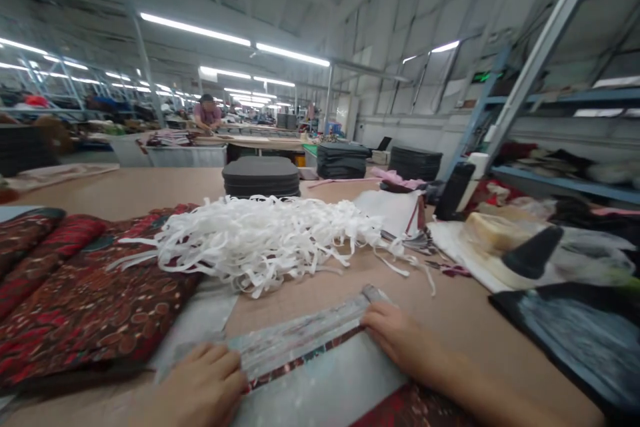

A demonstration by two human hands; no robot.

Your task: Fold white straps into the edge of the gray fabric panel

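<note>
A pale grey cloth piece (pixel 320 373) with a narrow red-and-teal patterned band (pixel 305 357) lies on the table in front of me. Along its far side runs a wrinkled, translucent-looking grey strip (pixel 300 333), blurred by motion. My left hand (pixel 205 380) is closed on the near left end of this cloth piece, fingers curled over the edge. At the right end, my right hand (pixel 393 333) pinches the same edge, with the thumb hidden. Dark red patterned fabric (pixel 415 407) shows beneath, near my right forearm.
A heap of white ribbon strips (pixel 270 233) lies just beyond my hands. Folded red-brown patterned fabric (pixel 110 287) covers the left. Dark stacked pads (pixel 261 175) stand behind the heap. On the right are a black cone (pixel 534 253) and dark cloth (pixel 575 340). A co-worker (pixel 207 113) stands far off.
</note>
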